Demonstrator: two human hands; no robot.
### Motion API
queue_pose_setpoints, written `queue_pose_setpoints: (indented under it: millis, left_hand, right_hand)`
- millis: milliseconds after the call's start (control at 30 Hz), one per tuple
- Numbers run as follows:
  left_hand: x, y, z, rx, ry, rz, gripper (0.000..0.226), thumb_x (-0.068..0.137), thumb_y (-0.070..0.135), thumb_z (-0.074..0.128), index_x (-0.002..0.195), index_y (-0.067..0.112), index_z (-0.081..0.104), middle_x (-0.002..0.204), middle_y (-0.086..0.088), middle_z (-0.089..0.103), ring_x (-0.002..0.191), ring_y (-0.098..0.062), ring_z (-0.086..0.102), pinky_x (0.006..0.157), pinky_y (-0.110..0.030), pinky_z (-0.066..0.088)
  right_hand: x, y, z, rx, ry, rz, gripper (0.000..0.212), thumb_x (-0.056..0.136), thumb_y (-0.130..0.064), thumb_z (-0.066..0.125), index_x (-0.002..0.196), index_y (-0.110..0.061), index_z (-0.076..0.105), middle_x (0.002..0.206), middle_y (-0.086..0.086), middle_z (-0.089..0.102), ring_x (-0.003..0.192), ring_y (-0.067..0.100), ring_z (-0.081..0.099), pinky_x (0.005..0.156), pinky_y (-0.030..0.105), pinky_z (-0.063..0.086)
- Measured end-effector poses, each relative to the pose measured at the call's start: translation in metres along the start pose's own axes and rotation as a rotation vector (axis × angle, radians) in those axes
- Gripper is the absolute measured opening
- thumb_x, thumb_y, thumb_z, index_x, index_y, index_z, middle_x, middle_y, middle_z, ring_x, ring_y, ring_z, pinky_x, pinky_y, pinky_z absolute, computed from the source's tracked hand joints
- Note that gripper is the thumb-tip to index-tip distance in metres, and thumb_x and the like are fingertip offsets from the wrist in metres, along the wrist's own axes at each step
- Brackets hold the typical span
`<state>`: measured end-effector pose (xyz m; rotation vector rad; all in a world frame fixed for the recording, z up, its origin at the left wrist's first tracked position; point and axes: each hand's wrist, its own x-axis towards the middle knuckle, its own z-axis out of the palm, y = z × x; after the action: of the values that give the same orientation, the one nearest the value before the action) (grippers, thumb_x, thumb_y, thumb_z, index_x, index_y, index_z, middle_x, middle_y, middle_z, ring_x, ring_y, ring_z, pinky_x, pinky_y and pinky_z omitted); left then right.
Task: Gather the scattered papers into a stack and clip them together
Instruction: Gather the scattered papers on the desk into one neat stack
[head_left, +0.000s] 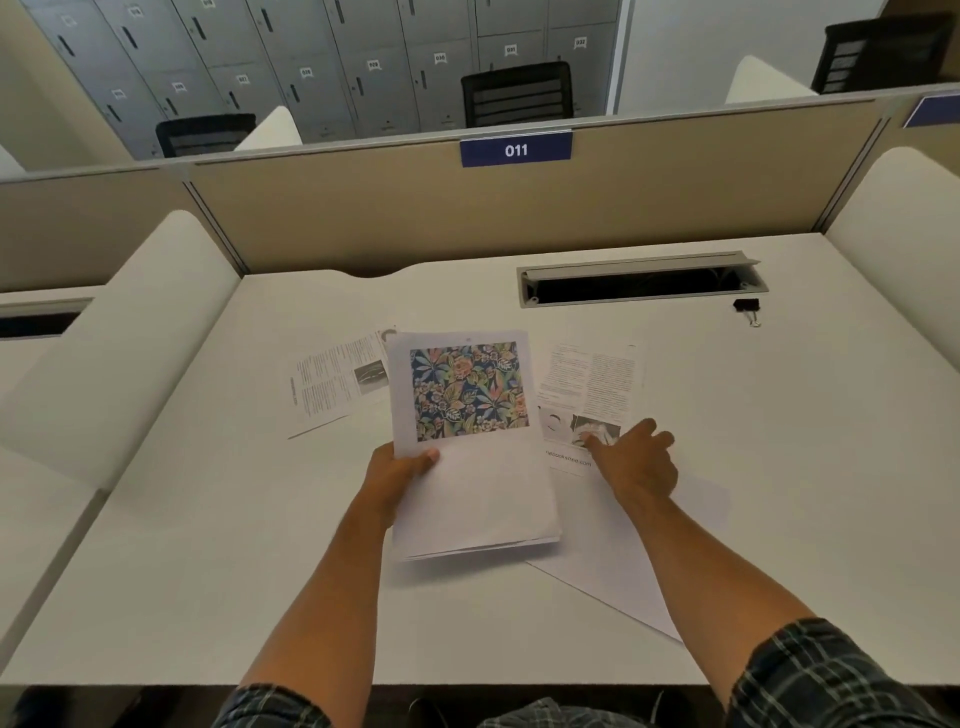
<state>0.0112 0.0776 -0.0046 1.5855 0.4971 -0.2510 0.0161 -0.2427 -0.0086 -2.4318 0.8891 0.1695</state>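
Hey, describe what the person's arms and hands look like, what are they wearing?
Both hands, left hand and right hand, are bare: no gloves, rings or watch visible. The forearms are bare too. Dark plaid sleeves, checked in grey-blue with pale lines, are pushed up near the elbows.

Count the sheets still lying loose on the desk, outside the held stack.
3 visible: one left of the stack, one right under the right hand fingertips, one blank beneath the forearm. More may be hidden.

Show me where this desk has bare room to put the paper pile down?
Bare: the white desk right of the right hand, below the black binder clip; also its near-left corner. Crowded: the middle, under the floral-print stack and loose text sheets.
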Motion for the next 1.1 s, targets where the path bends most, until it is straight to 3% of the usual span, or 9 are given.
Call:
queue_pose_setpoints:
  millis: [200,433,567,667,767,900,1000,1100]
  left_hand:
    - [-0.002,-0.007,-0.006,-0.001,0.006,-0.022,0.021,0.086,0.013,0.083,0.103,0.016,0.072,0.099,-0.007,0.078,0.087,-0.025,0.075,0.060,-0.030,0.062]
    - [0.002,-0.019,-0.004,0.050,-0.036,-0.035,0.031,0.083,0.015,0.086,0.110,0.010,0.071,0.103,-0.011,0.077,0.091,-0.030,0.075,0.072,-0.037,0.062]
    - [0.004,-0.025,-0.003,0.103,-0.046,-0.033,0.019,0.085,0.013,0.084,0.100,0.014,0.072,0.097,-0.009,0.078,0.085,-0.026,0.075,0.064,-0.032,0.061]
    - [0.004,-0.023,-0.002,0.115,-0.054,-0.035,0.022,0.081,0.015,0.088,0.095,0.017,0.072,0.095,-0.008,0.078,0.082,-0.025,0.076,0.063,-0.031,0.061]
    - [0.004,-0.023,-0.001,0.122,-0.070,-0.042,0.037,0.072,0.022,0.091,0.101,0.014,0.071,0.097,-0.009,0.077,0.087,-0.029,0.075,0.073,-0.037,0.062]
    - [0.007,-0.026,-0.003,0.124,-0.070,-0.038,0.030,0.080,0.018,0.088,0.104,0.013,0.071,0.100,-0.011,0.077,0.088,-0.031,0.074,0.079,-0.042,0.062]
    - [0.006,-0.026,-0.002,0.126,-0.080,-0.035,0.035,0.076,0.022,0.091,0.104,0.014,0.071,0.100,-0.010,0.077,0.088,-0.029,0.075,0.075,-0.039,0.062]
    - [0.005,-0.024,-0.002,0.120,-0.089,-0.026,0.041,0.070,0.026,0.091,0.104,0.016,0.070,0.098,-0.005,0.078,0.087,-0.027,0.076,0.067,-0.034,0.063]
  right_hand:
    - [-0.002,-0.010,0.009,-0.133,0.018,-0.055,0.109,0.083,-0.055,0.083,0.156,0.002,0.026,0.140,0.022,0.052,0.118,0.036,0.066,0.088,0.043,0.058]
    - [0.003,-0.014,0.010,-0.021,0.010,-0.003,0.086,0.085,-0.035,0.084,0.147,0.003,0.037,0.134,0.022,0.060,0.118,0.038,0.066,0.089,0.042,0.057]
    - [0.000,-0.015,0.010,0.063,0.005,0.069,0.075,0.083,-0.032,0.085,0.138,-0.001,0.043,0.134,0.021,0.054,0.110,0.040,0.068,0.082,0.042,0.058]
    - [-0.003,-0.018,0.013,0.088,0.022,0.063,0.095,0.084,-0.027,0.084,0.154,0.000,0.026,0.141,0.024,0.045,0.110,0.042,0.067,0.083,0.045,0.059]
    - [-0.005,-0.022,0.019,0.081,0.030,0.022,0.110,0.089,-0.023,0.080,0.164,0.001,0.003,0.143,0.027,0.043,0.114,0.043,0.066,0.087,0.046,0.058]
    - [-0.001,-0.026,0.019,0.124,0.021,0.056,0.109,0.092,-0.023,0.077,0.164,0.002,-0.001,0.143,0.027,0.043,0.117,0.043,0.065,0.089,0.047,0.057]
    - [0.007,-0.027,0.014,0.193,-0.022,0.120,0.095,0.095,-0.023,0.074,0.163,0.000,0.011,0.143,0.027,0.046,0.123,0.044,0.061,0.094,0.048,0.055]
    - [0.014,-0.024,0.010,0.241,-0.038,0.121,0.055,0.097,-0.023,0.070,0.141,-0.002,0.044,0.133,0.022,0.061,0.118,0.041,0.065,0.088,0.043,0.055]
